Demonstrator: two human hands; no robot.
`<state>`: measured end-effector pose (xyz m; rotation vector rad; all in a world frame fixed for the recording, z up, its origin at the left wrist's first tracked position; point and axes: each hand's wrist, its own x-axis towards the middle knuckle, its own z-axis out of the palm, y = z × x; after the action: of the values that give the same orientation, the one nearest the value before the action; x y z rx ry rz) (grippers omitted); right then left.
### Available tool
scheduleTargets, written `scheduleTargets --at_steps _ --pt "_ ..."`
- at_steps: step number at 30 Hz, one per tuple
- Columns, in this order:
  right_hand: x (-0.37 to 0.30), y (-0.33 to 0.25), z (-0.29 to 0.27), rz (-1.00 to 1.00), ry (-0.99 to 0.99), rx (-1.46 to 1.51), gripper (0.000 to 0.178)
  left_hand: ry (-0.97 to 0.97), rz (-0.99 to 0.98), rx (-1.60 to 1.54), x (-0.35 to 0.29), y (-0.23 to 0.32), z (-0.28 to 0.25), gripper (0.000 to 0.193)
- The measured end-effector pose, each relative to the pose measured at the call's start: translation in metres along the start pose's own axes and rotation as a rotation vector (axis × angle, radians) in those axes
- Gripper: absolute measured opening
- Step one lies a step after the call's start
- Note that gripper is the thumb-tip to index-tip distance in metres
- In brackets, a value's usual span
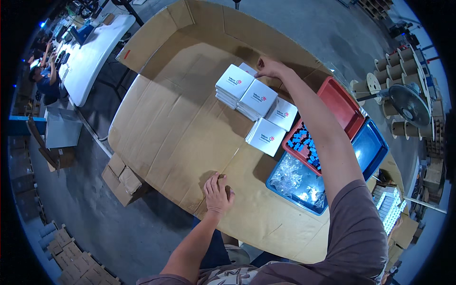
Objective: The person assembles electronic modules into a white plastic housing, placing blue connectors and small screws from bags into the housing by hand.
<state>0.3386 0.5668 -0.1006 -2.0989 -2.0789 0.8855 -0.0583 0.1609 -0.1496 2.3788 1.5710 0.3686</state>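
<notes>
Several stacks of flat white square boxes with small red and dark print stand near the middle of the cardboard-covered table (pixel 166 137). The nearest stack (pixel 266 137) leans slightly, and another stack (pixel 258 98) is behind it. My right hand (pixel 270 67) reaches to the far side, fingers curled and closed at the rearmost white box (pixel 247 69). What lies between those fingertips is hidden. Near the table's front edge, my left hand (pixel 218 194) rests on the cardboard, fingers loosely bent and apart, holding nothing.
Right of the stacks, a red tray (pixel 290 142) of small blue and black pieces overlaps a blue tray (pixel 304 202) with clear plastic bags. Another red tray (pixel 332 88) lies partly behind my right arm. Cardboard walls (pixel 266 35) edge the far side. A fan (pixel 409 105) stands at right.
</notes>
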Motion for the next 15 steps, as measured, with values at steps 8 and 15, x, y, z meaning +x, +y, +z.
scheduleTargets --at_steps 8,15 --pt "0.008 -0.031 0.001 -0.038 -0.138 -0.265 0.076 0.015 -0.002 0.01 0.0 0.006 0.0 0.064" --pt "0.004 0.002 -0.013 0.03 -0.013 -0.088 0.059 0.046 -0.021 -0.01 -0.002 0.009 -0.002 0.065"
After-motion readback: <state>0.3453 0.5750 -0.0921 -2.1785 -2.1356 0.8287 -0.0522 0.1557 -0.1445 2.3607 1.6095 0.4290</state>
